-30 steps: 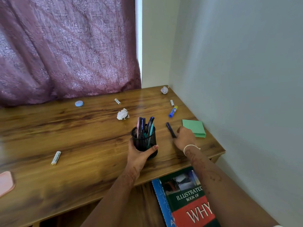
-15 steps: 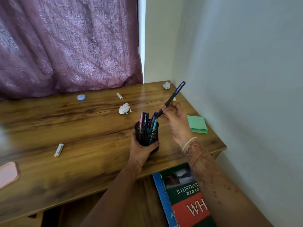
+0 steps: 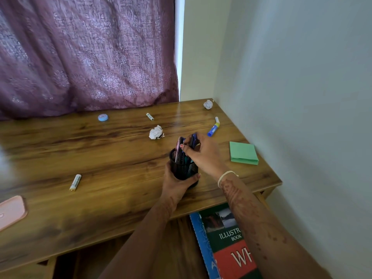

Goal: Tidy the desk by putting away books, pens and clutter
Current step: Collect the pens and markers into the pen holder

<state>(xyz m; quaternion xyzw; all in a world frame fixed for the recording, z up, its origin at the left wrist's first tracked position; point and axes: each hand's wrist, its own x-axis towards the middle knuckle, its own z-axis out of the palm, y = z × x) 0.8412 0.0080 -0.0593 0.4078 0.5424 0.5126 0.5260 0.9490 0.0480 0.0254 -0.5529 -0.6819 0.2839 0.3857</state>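
Lowered since a moment ago, the dark blue pen (image 3: 192, 140) now stands among others in the black mesh cup (image 3: 182, 168); right hand (image 3: 203, 156) pinches it, left hand (image 3: 177, 183) wraps the cup on the desk (image 3: 100, 158).

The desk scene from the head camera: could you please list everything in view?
Pen holder: one, black mesh, front centre of desk.
Pens: several, inside holder.
Crumpled paper: two, white, centre and far corner.
Sticky notes: one pad, green, right.
Marker: one, blue, right rear.
White tubes: three, scattered.
Round tin: one, blue, rear.
Pink object: one, left edge.
Books: two, below desk.
Curtain: purple, behind.
Left hand: grips holder.
Right hand: on a pen.
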